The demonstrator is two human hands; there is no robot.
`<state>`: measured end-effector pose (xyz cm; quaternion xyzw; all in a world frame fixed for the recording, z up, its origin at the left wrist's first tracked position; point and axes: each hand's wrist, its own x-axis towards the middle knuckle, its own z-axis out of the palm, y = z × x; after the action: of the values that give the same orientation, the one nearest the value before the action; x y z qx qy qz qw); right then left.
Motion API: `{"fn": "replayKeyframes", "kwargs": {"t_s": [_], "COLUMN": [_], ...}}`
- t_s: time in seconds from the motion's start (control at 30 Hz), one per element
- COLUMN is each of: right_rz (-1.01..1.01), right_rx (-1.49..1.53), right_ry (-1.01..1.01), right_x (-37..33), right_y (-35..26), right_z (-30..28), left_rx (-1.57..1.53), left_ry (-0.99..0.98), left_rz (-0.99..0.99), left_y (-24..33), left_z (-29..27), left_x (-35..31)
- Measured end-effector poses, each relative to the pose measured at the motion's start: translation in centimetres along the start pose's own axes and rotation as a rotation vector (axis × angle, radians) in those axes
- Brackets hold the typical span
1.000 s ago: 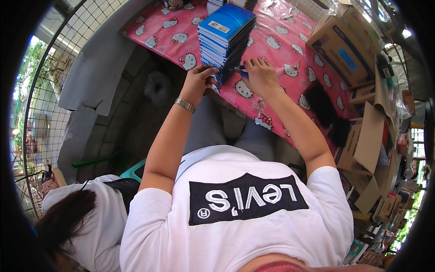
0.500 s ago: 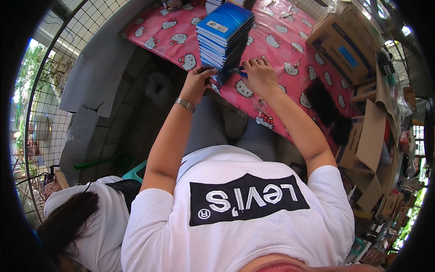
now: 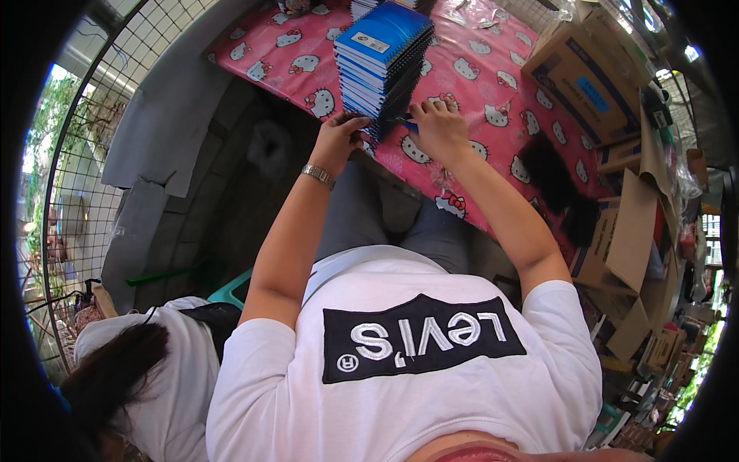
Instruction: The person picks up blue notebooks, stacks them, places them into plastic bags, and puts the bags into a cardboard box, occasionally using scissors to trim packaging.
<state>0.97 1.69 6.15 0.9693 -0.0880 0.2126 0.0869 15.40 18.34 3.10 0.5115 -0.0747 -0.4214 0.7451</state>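
Observation:
A tall stack of blue spiral notebooks [image 3: 371, 50] stands on the pink table, its black coil bindings facing right. At the stack's low near corner, my left hand [image 3: 337, 143] is closed, thumb and fingers pinching a notebook's edge by the coil. My right hand [image 3: 442, 131] is curled just right of the same corner, around a small tool with a blue handle [image 3: 413, 137], which resembles pliers. The tool's dark tip points left at the coils. Its jaws are too small to make out, and my fingers cover most of the handle.
Patterned pink cloth covers the table [image 3: 493, 142]. More notebooks [image 3: 363, 9] stand behind the stack. Cardboard boxes [image 3: 573, 85] line the right side, and a dark fuzzy item [image 3: 546, 173] lies on the table's right. Another person in white [image 3: 173, 366] is at lower left.
My right hand and the tool have shifted very slightly at the coils. My left hand keeps its pinch at the stack's corner.

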Motion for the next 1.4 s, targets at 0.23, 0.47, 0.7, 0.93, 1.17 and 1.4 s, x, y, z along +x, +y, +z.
{"fn": "replayKeyframes", "kwargs": {"t_s": [0.23,0.47,0.7,0.93,1.17,1.4], "right_rz": [0.140,0.005,0.082,0.114,-0.002,0.153], "right_rx": [0.073,0.032,0.060,0.092,0.026,0.116], "right_ry": [-0.434,-0.051,-0.326,-0.271,-0.161,-0.391], "right_x": [1.9,-0.5,1.3,-0.6,0.0,-0.1], "right_y": [-1.3,0.2,-1.1,0.0,-0.7,-0.3], "right_z": [-0.5,0.7,0.8,1.0,2.4,2.5], "left_rx": [0.374,0.128,0.334,0.225,0.188,0.334], "left_ry": [0.010,0.005,0.047,0.047,0.013,0.009], "left_rz": [0.033,0.006,0.012,0.048,-0.027,0.009], "left_y": [0.1,-0.5,-1.2,-1.6,-2.2,-2.0], "left_z": [0.8,-0.4,0.7,-0.7,0.2,-1.3], "left_x": [0.0,0.1,0.8,0.5,0.7,1.1]}}
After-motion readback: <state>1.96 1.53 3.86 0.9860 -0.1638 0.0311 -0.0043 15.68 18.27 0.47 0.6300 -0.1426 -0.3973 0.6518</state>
